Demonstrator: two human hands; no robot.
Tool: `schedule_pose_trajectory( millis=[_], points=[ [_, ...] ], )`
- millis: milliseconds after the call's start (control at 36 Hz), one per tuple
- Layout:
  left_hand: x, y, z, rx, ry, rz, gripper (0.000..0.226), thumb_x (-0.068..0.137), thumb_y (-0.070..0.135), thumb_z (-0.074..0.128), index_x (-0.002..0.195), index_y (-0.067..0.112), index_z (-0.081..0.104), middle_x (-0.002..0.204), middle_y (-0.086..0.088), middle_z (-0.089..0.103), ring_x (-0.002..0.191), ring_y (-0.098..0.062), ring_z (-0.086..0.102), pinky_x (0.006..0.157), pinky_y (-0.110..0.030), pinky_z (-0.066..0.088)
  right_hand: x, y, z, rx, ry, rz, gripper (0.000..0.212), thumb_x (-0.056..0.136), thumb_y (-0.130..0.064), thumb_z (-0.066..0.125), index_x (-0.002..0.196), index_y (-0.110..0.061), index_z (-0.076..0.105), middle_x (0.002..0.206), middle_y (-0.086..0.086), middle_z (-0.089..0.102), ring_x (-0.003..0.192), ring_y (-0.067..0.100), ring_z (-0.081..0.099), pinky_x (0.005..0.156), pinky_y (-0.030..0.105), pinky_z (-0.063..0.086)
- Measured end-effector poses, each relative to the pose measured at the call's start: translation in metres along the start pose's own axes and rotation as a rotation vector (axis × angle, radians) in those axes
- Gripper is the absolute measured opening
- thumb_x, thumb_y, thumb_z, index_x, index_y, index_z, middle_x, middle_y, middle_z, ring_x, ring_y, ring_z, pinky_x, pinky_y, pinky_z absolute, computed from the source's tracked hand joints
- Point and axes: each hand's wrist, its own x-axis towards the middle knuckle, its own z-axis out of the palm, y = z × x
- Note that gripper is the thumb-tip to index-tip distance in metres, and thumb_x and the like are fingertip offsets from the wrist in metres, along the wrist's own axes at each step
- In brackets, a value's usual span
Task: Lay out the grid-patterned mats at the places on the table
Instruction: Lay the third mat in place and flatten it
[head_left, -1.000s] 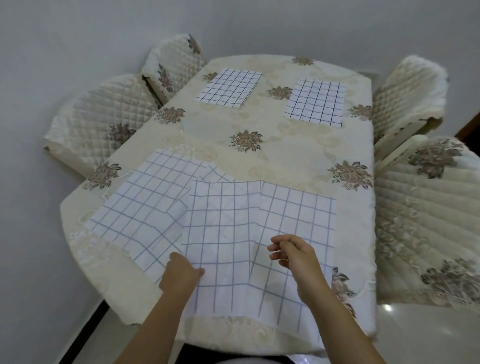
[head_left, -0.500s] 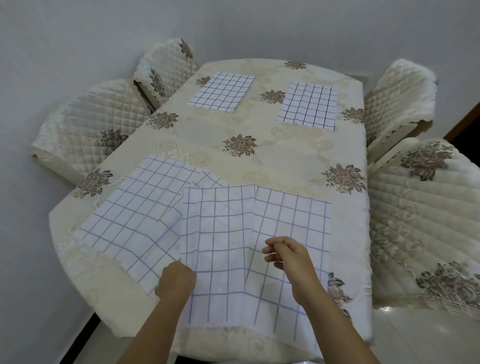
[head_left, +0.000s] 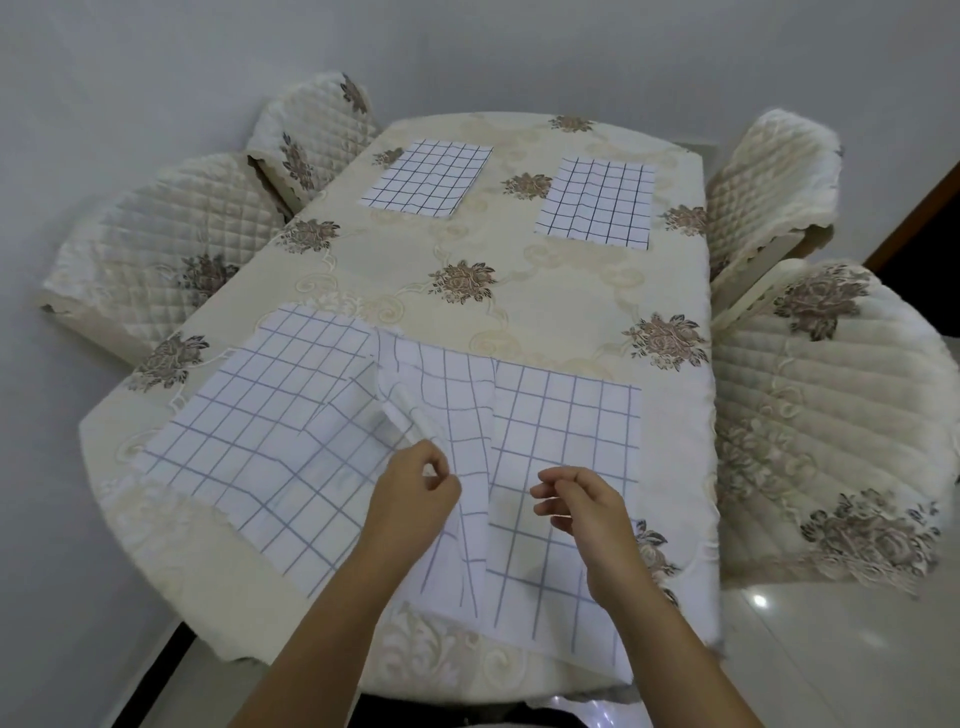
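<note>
Head view, left hand: the left hand (head_left: 415, 493) pinches a rumpled fold of the lower-centre mat (head_left: 561, 441).
Right hand: the right hand (head_left: 582, 504) hovers over that mat, fingers loosely curled, apparently empty.
Other mats: the lower-left mat (head_left: 249, 431) is partly overlapped; the upper-left mat (head_left: 426, 176) and upper-right mat (head_left: 597, 205) lie flat on the surface (head_left: 519, 322).
Doing it well: pull rightward clear of the overlap, then smooth flat.

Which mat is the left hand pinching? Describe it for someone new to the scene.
Start at the near end of the table, where two large grid mats overlap. It is the near right mat, lying partly over the near left mat and pinched by the left hand. Only it is rumpled into a raised fold; the others lie flat.
</note>
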Motion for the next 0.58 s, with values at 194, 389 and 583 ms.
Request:
schedule_pose_trajectory(
  millis=[194,389,583],
  points=[
    [-0.010,0.028,0.042,0.120,-0.156,0.231,0.014,0.087,0.015,0.056,0.078,0.020,0.047,0.123,0.011,0.038,0.096,-0.006,0.052,0.069,-0.007,0.037,-0.001,0.004,-0.016,0.079,0.065,0.041,0.017,0.096,-0.014,0.042,0.096,-0.017,0.058,0.097,0.001,0.067,0.083,0.018,0.063,0.077,0.031,0.046],
    [-0.016,0.038,0.078,0.120,-0.346,0.269,0.007,0.089,0.021,0.056,0.094,0.021,0.051,0.146,0.006,0.026,0.120,-0.009,0.046,0.087,-0.018,0.035,0.012,0.004,-0.038,0.116,0.127,0.098,0.030,0.096,-0.033,0.041,0.118,-0.015,0.051,0.104,-0.001,0.060,0.093,0.017,0.059,0.079,0.033,0.048],
    [-0.018,0.024,0.083,0.011,-0.362,0.197,0.010,0.094,0.019,0.048,0.102,0.024,0.052,0.123,0.004,0.046,0.083,0.001,0.053,0.049,-0.005,0.040,0.021,0.019,-0.059,0.010,0.202,0.101,0.031,0.095,-0.036,0.044,0.115,-0.013,0.049,0.106,0.004,0.060,0.093,0.022,0.060,0.078,0.034,0.045]
  ],
)
